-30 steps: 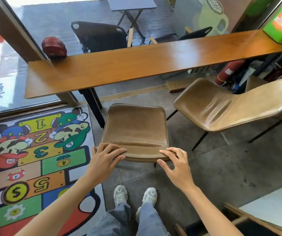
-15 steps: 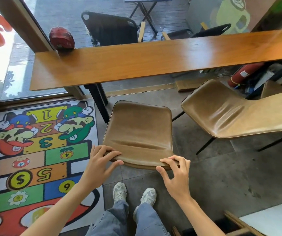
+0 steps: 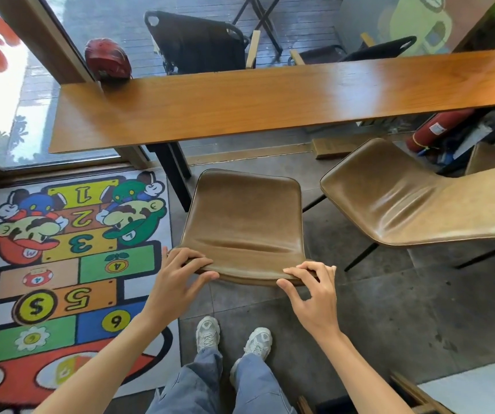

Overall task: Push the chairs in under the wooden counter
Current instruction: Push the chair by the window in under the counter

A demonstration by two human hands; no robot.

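A brown leather chair (image 3: pixel 246 216) stands in front of me, its seat facing the long wooden counter (image 3: pixel 270 97) and its front edge still short of it. My left hand (image 3: pixel 177 276) grips the left end of the backrest's top edge. My right hand (image 3: pixel 312 288) grips the right end, fingers curled over the rim. A second brown chair (image 3: pixel 404 204) stands to the right, turned sideways and out from the counter. A third chair's back (image 3: pixel 491 156) shows partly at the far right.
The counter's black leg (image 3: pixel 171 171) stands just left of the near chair. A colourful numbered rug (image 3: pixel 61 264) covers the floor on the left. A red fire extinguisher (image 3: pixel 437 130) lies under the counter at right. A red helmet (image 3: pixel 107 59) sits beyond the counter's left end.
The chair has slid forward towards the counter with both hands on its backrest, and my feet and view have followed it closer.
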